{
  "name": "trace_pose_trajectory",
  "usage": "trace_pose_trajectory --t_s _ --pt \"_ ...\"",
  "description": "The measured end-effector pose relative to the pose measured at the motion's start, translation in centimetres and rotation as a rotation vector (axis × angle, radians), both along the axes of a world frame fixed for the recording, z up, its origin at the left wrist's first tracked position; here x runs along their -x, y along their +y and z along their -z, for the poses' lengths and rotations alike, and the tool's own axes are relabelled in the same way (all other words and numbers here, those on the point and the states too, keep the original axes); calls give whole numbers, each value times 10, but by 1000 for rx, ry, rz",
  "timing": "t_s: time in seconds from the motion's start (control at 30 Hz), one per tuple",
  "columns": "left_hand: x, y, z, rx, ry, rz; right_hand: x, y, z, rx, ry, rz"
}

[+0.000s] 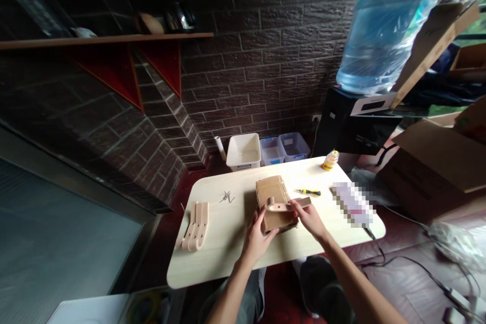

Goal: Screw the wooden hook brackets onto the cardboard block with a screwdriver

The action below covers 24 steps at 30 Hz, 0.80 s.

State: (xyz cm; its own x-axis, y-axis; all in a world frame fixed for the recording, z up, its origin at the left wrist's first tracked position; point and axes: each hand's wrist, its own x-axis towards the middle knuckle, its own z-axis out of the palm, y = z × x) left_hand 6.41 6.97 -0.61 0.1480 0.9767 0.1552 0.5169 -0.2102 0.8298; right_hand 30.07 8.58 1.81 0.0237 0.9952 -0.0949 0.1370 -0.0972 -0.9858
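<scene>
While left hand (258, 238) lies spread against cardboard box (270, 190), right hand (310, 218) pinches wooden piece (279, 207) from right side.

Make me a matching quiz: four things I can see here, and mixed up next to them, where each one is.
Things:
1. Screwdriver
2. Water bottle
3. Curved wooden piece
4. Loose metal bits

Places:
A. In the right hand, over the cardboard box
B. On the table, between the side-by-side wooden pieces and the cardboard box
C. On the black stand by the brick wall
D. On the table, to the right of the cardboard box

Right pairs: 1-D, 2-C, 3-A, 4-B.
</scene>
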Motion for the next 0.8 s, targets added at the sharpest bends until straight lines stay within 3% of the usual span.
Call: trace_pose_trajectory --t_s 0.13,0.23,0.3,0.43,0.6,0.8 --pt "5 43 0 10 9 42 -3 36 -1 5 -32 -6" --pt "14 66 -16 77 40 125 -5 53 -5 -12 -59 -25" --pt "20 76 -30 127 17 218 -7 57 -9 -28 -69 -41" --pt "28 83 -49 131 -187 213 -10 51 -18 -22 -80 -79" --pt "27 85 -42 233 -323 216 -11 45 -23 13 -56 -144" --pt "24 86 -30 302 -387 226 -7 46 -17 75 -31 -95"
